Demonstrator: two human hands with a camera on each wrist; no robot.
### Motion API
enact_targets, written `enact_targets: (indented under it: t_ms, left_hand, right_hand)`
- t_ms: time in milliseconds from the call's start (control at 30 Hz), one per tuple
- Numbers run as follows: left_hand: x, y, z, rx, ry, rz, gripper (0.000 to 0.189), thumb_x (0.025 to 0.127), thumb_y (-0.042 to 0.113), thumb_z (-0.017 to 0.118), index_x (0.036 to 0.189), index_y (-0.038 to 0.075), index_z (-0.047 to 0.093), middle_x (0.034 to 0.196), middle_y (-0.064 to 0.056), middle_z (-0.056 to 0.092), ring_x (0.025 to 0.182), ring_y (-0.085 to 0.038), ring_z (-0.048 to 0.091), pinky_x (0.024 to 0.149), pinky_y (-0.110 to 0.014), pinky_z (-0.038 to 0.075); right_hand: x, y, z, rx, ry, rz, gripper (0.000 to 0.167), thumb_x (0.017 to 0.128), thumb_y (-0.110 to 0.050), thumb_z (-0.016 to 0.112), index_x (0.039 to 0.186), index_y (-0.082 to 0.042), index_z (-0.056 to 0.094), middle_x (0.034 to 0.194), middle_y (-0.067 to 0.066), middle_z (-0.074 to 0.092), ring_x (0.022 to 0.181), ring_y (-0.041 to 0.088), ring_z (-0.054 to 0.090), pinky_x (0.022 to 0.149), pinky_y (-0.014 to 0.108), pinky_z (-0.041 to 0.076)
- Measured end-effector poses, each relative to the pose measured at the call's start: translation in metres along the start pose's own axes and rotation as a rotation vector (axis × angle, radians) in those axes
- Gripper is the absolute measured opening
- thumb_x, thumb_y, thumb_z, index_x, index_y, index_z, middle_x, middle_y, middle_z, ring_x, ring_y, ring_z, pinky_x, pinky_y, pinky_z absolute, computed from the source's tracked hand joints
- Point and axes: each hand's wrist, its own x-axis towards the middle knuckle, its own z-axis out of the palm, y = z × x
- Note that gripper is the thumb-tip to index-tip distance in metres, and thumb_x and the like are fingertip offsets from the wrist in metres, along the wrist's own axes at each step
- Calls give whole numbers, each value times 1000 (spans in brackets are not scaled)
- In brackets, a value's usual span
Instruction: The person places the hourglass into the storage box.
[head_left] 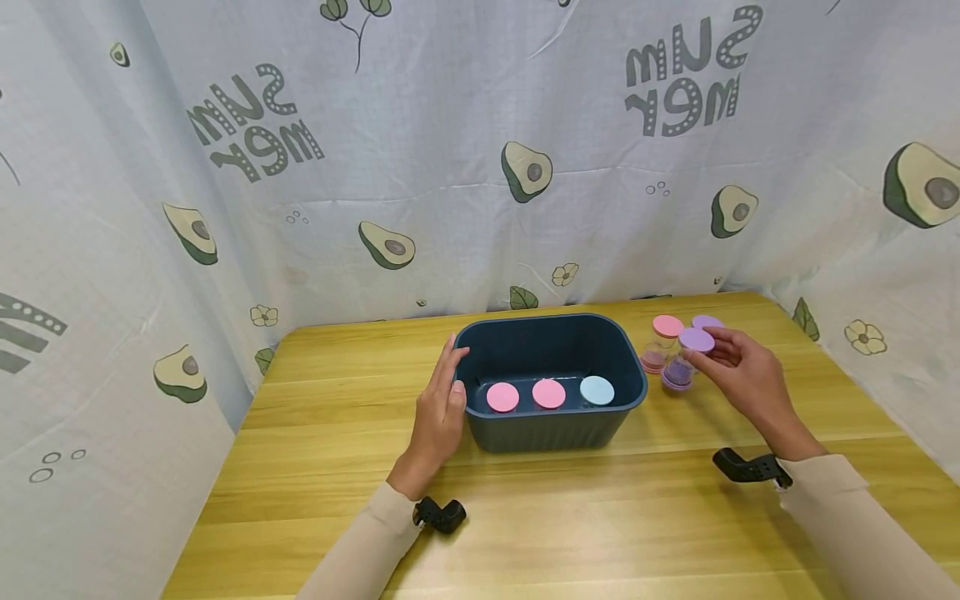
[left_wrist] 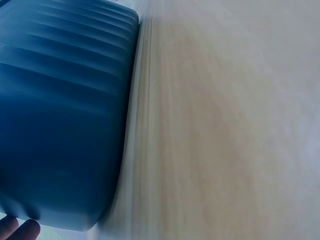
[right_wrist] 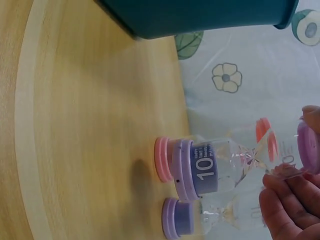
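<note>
A wooden table (head_left: pixel 337 400) carries a bin (head_left: pixel 551 433) and hourglasses (head_left: pixel 665 330).

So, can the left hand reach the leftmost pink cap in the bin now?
Probably yes: the left hand is at the left end of the open blue bin, and nothing covers the leftmost pink cap.

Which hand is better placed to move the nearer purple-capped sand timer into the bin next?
Probably the right hand: it pinches the nearer purple-capped sand timer by its top, beside the bin. The left hand is at the bin's opposite end, away from that timer.
</note>
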Motion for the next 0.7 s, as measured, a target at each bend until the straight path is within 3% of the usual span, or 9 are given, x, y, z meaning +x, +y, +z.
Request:
enact_targets:
  t_ms: [700]
  left_hand:
    - [-1,0,0,-2,-8,-12,50,98,26,29,146,16,39,159,-6,24,141,-23,31,106,-47,37]
  right_hand:
    - [-1,-14,-2,59,16,-20,61,88,-32,69,135,2,51,122,32,58,84,-20,50,69,2,44]
